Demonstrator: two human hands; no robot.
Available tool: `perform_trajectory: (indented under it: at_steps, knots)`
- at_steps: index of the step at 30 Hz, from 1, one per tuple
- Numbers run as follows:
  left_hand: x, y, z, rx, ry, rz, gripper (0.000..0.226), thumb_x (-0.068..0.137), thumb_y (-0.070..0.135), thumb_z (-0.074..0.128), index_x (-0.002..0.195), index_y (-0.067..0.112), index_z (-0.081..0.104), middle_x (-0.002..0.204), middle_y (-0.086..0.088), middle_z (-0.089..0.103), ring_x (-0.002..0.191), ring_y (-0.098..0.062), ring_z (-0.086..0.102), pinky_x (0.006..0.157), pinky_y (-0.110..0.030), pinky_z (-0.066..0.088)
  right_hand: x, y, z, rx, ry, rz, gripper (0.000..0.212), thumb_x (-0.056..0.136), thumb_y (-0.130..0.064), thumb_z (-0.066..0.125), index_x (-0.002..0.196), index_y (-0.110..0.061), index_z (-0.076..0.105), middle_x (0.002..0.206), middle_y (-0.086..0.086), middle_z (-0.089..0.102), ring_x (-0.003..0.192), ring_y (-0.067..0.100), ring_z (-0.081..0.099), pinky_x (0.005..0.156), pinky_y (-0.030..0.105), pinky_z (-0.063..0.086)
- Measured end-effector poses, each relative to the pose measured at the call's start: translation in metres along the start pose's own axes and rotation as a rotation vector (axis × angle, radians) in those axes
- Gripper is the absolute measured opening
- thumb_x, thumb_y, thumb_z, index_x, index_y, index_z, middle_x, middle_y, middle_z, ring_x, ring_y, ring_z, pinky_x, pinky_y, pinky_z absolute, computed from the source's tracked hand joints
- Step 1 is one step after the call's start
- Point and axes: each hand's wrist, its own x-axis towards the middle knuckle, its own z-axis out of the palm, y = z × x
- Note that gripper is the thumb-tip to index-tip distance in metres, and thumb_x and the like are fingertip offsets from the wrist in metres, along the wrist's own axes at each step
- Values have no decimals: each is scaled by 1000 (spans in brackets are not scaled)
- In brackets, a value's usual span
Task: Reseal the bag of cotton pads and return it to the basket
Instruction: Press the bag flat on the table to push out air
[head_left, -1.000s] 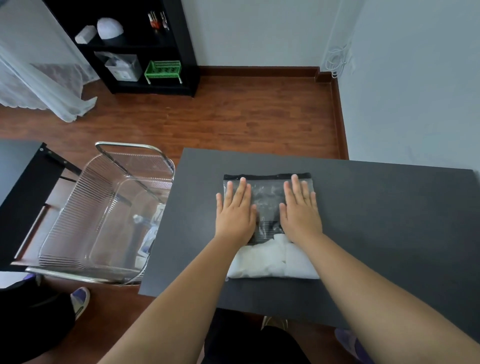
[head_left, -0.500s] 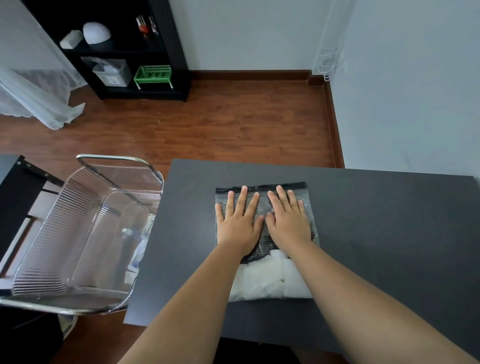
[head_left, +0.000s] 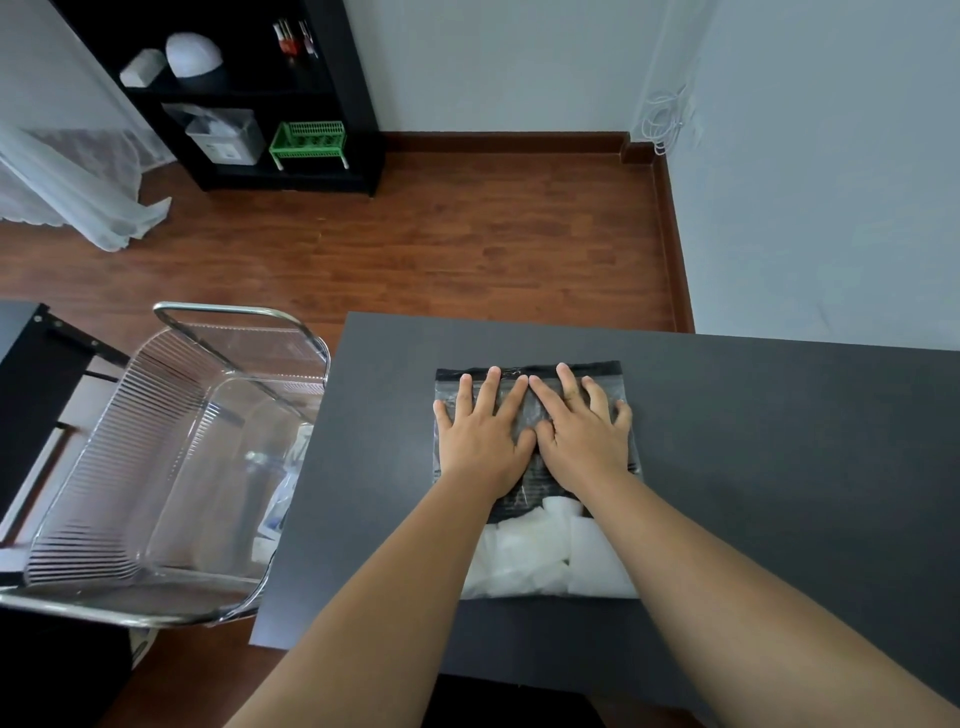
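A clear zip bag (head_left: 540, 551) with a black strip along its far edge lies flat on the dark table (head_left: 779, 441). White cotton pads fill its near half. My left hand (head_left: 480, 439) and my right hand (head_left: 582, 434) both press flat on the bag's upper half, fingers spread, index fingertips touching near the black strip. Neither hand grips anything. A clear plastic basket (head_left: 156, 467) with a metal rim stands to the left of the table, lower than the tabletop, with some packets inside.
A black desk edge (head_left: 31, 395) sits left of the basket. Across the wooden floor stands a black shelf unit (head_left: 249, 98) holding a green crate and boxes. A white curtain (head_left: 67, 182) hangs at the far left. A wall runs close on the right.
Both hands slid together toward the bag's middle and forward toward the black strip. The bag stays flat on the table.
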Motion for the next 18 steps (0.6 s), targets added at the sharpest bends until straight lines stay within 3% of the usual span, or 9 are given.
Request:
perform_trajectory:
  at_steps: [5, 9, 18]
  knots:
    - [0, -4, -2, 10, 13, 20, 65, 90, 56, 21, 152, 43, 4, 165, 5, 3, 150, -28, -3, 116, -60, 7, 0, 5, -2, -28, 8, -24, 57, 92, -40, 23, 148, -49, 17, 164, -10, 11, 147, 21, 15, 112, 55, 11]
    - [-5, -14, 0, -15, 54, 19, 62, 92, 62, 12, 152, 44, 3, 164, 14, -1, 151, -20, -5, 116, -58, -5, -3, 19, -1, -5, 54, 27, 57, 90, -40, 24, 145, -52, 18, 164, -12, 10, 148, 19, 13, 114, 56, 7]
    - [-14, -37, 5, -102, 105, -211, 57, 94, 63, 3, 149, 51, 1, 162, 20, -4, 150, -18, -8, 111, -58, -17, -10, 45, -4, 10, 69, 176, 58, 92, -44, 25, 148, -49, 14, 165, -12, -2, 150, 22, -3, 115, 57, -1]
